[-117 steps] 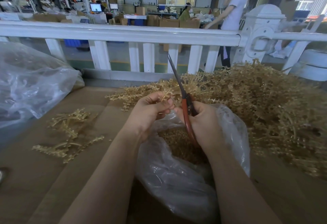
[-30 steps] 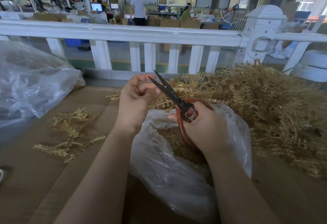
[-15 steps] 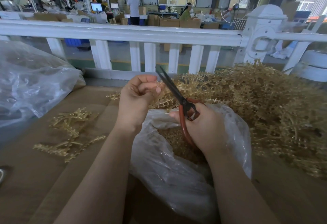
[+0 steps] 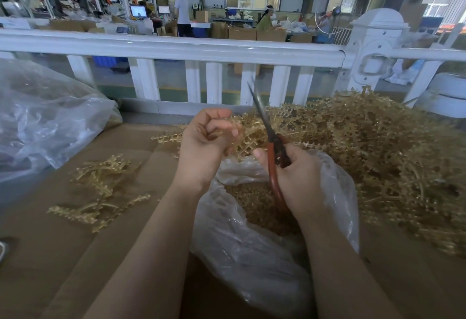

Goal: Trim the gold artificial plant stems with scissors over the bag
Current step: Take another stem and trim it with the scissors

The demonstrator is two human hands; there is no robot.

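My left hand [image 4: 201, 147] grips a gold plant stem [image 4: 239, 139] with curled fingers, above the open mouth of a clear plastic bag [image 4: 252, 255]. Gold trimmings [image 4: 254, 205] lie inside the bag. Red-handled scissors [image 4: 273, 147] are held in my right hand [image 4: 297, 180], their blades closed and pointing up and away, just right of the stem. A big heap of gold stems [image 4: 378, 155] fills the right side of the cardboard table [image 4: 75, 255].
A small pile of gold stems [image 4: 100, 187] lies on the cardboard at the left. A large crumpled clear bag [image 4: 45, 117] sits at the far left. A white railing [image 4: 176, 49] runs behind the table; people work in the hall beyond.
The scissor blades, open a second ago, have closed and swung upright, away from my left hand. My left hand still grips the stem in about the same place.
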